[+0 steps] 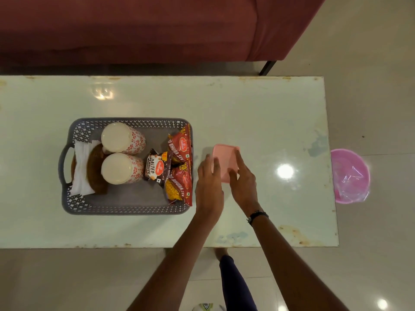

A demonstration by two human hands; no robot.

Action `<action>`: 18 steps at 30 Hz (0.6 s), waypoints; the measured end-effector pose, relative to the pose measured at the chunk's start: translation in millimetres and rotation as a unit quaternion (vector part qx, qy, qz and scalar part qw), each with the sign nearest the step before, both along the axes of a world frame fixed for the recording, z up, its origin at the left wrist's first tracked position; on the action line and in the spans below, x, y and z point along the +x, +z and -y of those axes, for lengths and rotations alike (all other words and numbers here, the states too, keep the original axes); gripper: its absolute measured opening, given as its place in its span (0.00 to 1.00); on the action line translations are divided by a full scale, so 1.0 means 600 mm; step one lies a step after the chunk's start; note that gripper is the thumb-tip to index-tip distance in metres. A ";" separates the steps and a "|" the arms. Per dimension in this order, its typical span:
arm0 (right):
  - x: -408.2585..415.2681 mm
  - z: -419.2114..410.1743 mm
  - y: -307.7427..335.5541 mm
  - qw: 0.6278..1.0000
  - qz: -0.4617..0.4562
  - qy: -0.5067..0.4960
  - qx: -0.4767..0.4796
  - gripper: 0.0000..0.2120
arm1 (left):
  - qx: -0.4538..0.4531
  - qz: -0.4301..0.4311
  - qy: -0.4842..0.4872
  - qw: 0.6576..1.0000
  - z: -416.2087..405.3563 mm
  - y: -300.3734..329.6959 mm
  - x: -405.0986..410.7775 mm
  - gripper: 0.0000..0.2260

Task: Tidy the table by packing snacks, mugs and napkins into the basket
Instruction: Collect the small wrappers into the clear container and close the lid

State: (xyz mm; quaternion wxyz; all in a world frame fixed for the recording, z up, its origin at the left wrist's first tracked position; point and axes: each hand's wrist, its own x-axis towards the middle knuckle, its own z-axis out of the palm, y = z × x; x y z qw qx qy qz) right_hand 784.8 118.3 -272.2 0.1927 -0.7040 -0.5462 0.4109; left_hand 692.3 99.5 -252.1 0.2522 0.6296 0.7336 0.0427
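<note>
A grey perforated basket (125,211) stands on the white table (258,113). Inside lie two white mugs with red flowers (122,138) (122,168), white napkins (80,167) over a brown plate (96,173) at the left, a salted peanuts packet (157,168) and two red bhujia packets (180,147) (180,187) along the right wall. Just right of the basket sits a pink lidded box (225,158). My left hand (208,182) touches its left side with straight fingers. My right hand (243,178) lies on its right side, fingers extended over the lid.
A maroon sofa (134,30) runs along the far side of the table. A pink bin with a plastic liner (350,176) stands on the floor past the table's right end. My leg (235,283) is below the near table edge.
</note>
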 end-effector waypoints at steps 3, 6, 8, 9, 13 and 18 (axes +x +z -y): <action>-0.019 0.002 0.005 0.999 -0.024 -0.023 -0.010 0.25 | 0.038 -0.122 -0.097 0.987 0.032 -0.014 -0.012 0.28; -0.037 -0.004 0.002 0.999 -0.038 -0.016 -0.022 0.26 | 0.029 -0.188 -0.130 0.973 0.046 -0.015 -0.025 0.26; -0.047 -0.005 -0.001 0.999 -0.039 0.005 -0.029 0.26 | 0.020 -0.237 -0.135 0.962 0.048 -0.013 -0.031 0.25; -0.050 -0.006 -0.002 0.999 -0.037 0.019 -0.030 0.26 | 0.011 -0.249 -0.134 0.959 0.047 -0.010 -0.033 0.25; -0.052 -0.007 0.004 0.998 -0.021 0.047 -0.037 0.26 | 0.022 -0.261 -0.138 0.955 0.046 -0.006 -0.040 0.24; -0.057 -0.008 0.026 0.994 0.004 0.108 -0.037 0.28 | 0.054 -0.199 -0.128 0.970 0.042 0.001 -0.052 0.23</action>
